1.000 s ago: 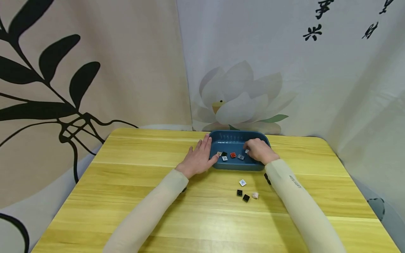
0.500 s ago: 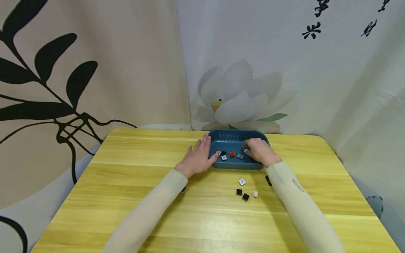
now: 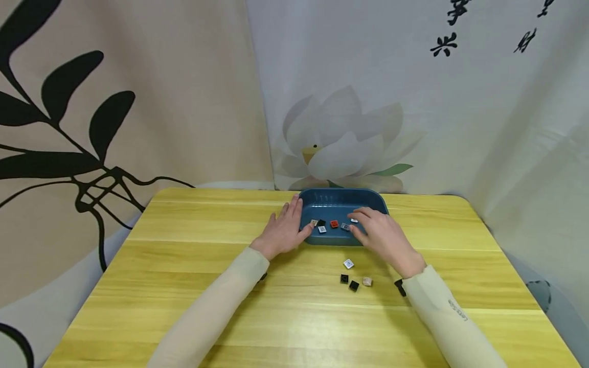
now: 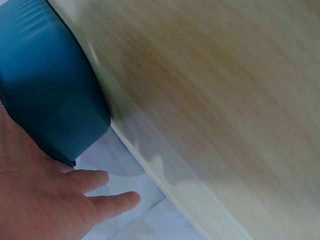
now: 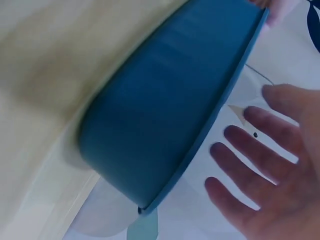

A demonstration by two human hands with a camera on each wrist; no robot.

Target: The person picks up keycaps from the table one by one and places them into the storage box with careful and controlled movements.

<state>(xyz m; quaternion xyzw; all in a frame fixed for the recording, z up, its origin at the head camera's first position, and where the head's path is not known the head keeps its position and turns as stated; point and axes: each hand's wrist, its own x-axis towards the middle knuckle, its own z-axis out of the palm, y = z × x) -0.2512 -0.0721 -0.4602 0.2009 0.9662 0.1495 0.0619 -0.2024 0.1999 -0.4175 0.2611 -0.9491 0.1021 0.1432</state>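
A dark blue rectangular tray (image 3: 338,198) stands near the table's far edge. My left hand (image 3: 282,230) lies along its left side, fingers straight and thumb over the near left corner. In the left wrist view, that hand (image 4: 45,200) is against the tray's side (image 4: 50,75). My right hand (image 3: 384,237) hovers over the tray's right part, fingers spread. The right wrist view shows the same hand (image 5: 280,160) holding nothing, above the rim. Inside the tray are small square pieces: a red one (image 3: 334,224), a grey one (image 3: 345,227), a white one (image 3: 322,230) and several others.
On the wooden table (image 3: 230,306), in front of the tray, lie a white square piece (image 3: 348,263), two black pieces (image 3: 344,279) and a pale pinkish one (image 3: 367,281). A printed curtain (image 3: 207,102) hangs right behind the table's far edge.
My right hand has drawn back toward me and slightly right, its fingers opening and a white piece showing in the tray beneath. The left hand stays at the tray's side.
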